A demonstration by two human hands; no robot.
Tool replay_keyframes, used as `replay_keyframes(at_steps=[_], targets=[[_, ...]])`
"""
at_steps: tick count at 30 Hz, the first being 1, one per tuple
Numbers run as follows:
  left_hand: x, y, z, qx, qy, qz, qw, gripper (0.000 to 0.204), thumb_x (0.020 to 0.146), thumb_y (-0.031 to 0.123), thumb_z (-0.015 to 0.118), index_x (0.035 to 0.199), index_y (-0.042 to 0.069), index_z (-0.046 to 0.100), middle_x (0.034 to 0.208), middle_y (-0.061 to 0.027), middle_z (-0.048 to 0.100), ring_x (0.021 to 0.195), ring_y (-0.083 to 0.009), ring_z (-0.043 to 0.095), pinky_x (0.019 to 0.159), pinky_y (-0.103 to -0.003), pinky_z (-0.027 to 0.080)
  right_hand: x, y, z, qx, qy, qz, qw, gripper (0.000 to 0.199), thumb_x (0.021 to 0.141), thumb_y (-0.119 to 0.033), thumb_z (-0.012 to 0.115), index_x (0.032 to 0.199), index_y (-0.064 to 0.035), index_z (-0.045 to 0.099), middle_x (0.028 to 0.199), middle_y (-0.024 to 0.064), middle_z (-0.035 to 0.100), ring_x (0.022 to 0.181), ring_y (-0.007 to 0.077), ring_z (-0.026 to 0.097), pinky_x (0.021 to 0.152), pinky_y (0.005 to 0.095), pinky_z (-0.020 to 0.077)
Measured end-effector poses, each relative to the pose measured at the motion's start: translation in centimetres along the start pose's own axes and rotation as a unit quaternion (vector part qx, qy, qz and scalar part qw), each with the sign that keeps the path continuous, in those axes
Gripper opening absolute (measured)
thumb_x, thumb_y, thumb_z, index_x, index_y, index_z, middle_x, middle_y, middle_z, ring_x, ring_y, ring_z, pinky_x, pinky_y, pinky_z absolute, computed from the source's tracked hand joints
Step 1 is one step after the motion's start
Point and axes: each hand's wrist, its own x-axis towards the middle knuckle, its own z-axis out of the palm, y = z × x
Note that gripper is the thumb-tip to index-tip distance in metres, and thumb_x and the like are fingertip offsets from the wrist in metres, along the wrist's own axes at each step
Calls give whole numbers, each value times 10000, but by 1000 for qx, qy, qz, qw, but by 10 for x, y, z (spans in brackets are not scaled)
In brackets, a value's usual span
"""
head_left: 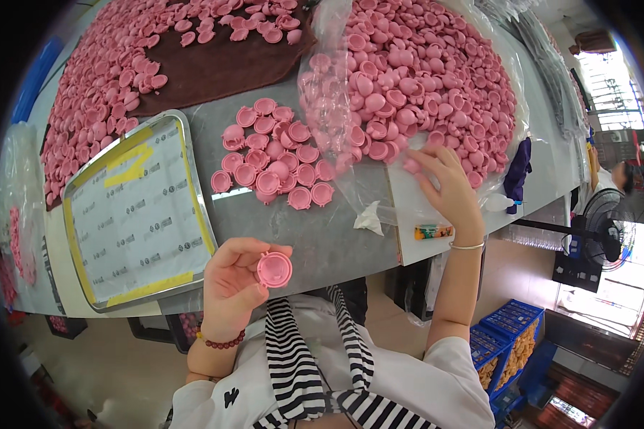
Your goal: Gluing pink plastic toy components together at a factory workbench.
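Between thumb and fingers, my left hand (227, 284) holds a round pink plastic half-shell (275, 269), its hollow side up, with small tabs on the rim. My right hand (445, 187) reaches to the near edge of a large heap of pink half-shells (436, 79) on a clear plastic bag (329, 43). Its fingertips close on a small pink piece (412, 165), partly hidden by the fingers. A smaller group of pink half-shells (279, 170) lies on the grey table (322, 236) between the hands, most with hollow sides up.
A metal tray (193, 171) with printed lining and yellow tape sits at left. Behind it, more pink shells (86, 107) spread over a brown cloth (222, 75). A crumpled white tissue (369, 218), a small orange-green packet (433, 232) and a purple cloth (517, 175) lie at right.
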Motion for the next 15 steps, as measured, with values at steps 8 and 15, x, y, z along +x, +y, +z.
replay_keyframes(at_steps=[8, 15], targets=[[-2, -6, 10, 179, 9, 60, 982, 388, 704, -92, 648, 1068, -62, 518, 1136, -221, 541, 1000, -231, 575, 855, -328, 467, -24, -129, 5, 301, 43, -74, 950, 377, 586, 21, 719, 946, -63, 646, 889, 66, 598, 743, 177, 580, 628, 270, 463], [-3, -7, 12, 294, -21, 90, 951, 378, 676, -46, 694, 1036, -39, 581, 1101, -179, 583, 894, -199, 623, 806, -296, 482, -26, -146, 34, 332, 47, -114, 935, 362, 617, -23, 734, 965, -73, 650, 901, 48, 597, 728, 169, 570, 593, 257, 462]])
